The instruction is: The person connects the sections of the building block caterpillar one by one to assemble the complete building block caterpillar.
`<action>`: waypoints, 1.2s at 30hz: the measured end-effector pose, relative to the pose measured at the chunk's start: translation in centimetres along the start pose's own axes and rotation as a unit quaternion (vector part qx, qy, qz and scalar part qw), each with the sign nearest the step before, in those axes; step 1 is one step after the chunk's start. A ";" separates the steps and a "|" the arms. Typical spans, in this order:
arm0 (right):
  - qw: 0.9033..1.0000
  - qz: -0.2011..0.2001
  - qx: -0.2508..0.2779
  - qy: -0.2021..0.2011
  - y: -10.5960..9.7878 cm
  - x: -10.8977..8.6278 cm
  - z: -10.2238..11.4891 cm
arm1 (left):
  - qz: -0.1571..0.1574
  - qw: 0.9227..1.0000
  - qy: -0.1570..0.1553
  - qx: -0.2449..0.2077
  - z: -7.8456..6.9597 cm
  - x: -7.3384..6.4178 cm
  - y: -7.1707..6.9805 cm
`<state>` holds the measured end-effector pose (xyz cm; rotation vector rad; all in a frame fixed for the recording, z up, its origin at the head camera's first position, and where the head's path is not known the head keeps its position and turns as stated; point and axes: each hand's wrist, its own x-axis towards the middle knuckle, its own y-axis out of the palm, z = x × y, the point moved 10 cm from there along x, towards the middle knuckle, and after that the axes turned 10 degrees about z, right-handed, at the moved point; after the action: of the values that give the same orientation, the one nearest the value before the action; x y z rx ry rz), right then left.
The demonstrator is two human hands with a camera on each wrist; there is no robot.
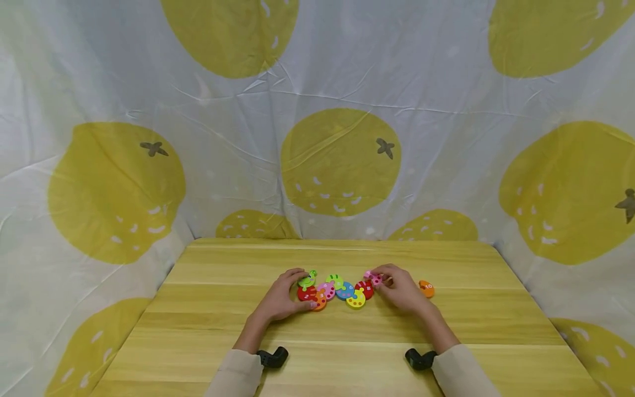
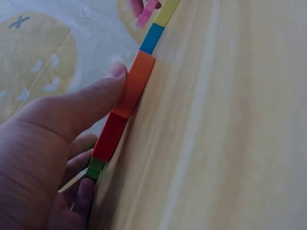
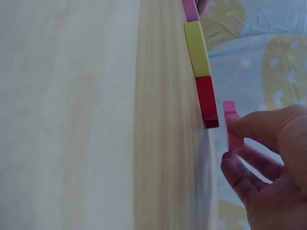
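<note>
A row of joined, numbered caterpillar puzzle pieces lies on the wooden table. My left hand (image 1: 279, 299) holds the row's left end. Its fingers are at the green head piece (image 1: 308, 280), and its thumb lies against the orange piece (image 2: 136, 81). Between these is a red piece (image 2: 109, 136). Past the row's right end, my right hand (image 1: 403, 290) pinches a pink puzzle piece (image 3: 234, 129) between thumb and fingers. That piece is raised off the table, close to the red 8 piece (image 3: 206, 98) but apart from it in the right wrist view.
An orange piece marked 10 (image 1: 426, 288) lies loose to the right of my right hand. The wooden table (image 1: 342, 358) reaches back to a white cloth (image 1: 233, 160) printed with yellow fruit. A black device (image 1: 274, 357) sits at each wrist.
</note>
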<state>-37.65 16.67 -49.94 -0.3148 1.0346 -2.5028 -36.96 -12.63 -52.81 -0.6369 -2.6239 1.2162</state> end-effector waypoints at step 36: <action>0.997 0.033 -0.045 0.048 0.9 1.1 -0.6 | 0.010 1.000 0.000 0.004 -0.2 0.1 0.1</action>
<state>-38.55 15.98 -50.90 -0.1842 1.1788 -2.4372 -36.95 -12.45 -52.76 -0.6642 -2.6168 1.2327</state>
